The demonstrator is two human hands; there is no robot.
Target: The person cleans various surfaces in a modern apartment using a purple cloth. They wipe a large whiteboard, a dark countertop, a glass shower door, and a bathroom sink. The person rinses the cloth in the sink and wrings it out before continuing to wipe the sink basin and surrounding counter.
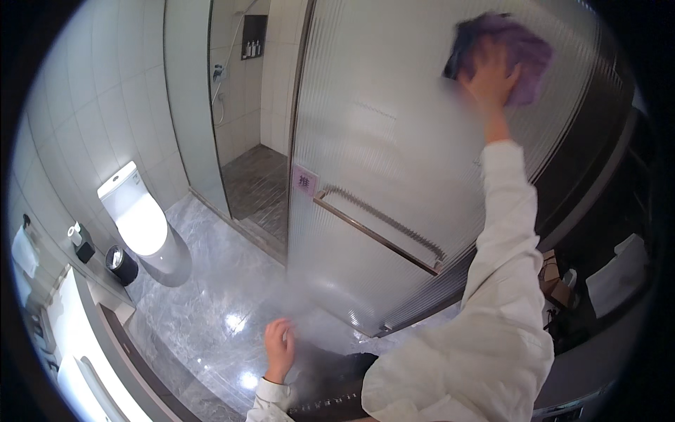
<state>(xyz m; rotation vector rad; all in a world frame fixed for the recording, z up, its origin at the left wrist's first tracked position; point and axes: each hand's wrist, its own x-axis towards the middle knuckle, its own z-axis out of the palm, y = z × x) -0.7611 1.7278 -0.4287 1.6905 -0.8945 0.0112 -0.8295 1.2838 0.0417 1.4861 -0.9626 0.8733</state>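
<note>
My right hand (490, 76) is raised high at the upper right, spread flat on a purple cloth (530, 63) with a dark part at its left side. It presses the cloth against the upper part of a ribbed glass door (369, 137). A metal towel-bar style handle (377, 232) runs across the door well below the hand. Low in the view, my left hand (279, 345) hangs over the grey marble floor with its fingers slightly curled; nothing shows in it. A pink sticker (305, 180) with writing is on the door's left edge.
A white toilet (142, 227) stands at the left beside a black waste bin (122, 265). A lit washbasin counter (79, 337) runs along the lower left. Behind the glass panel (192, 95) lies a shower area. Cardboard boxes (556, 290) sit at the right.
</note>
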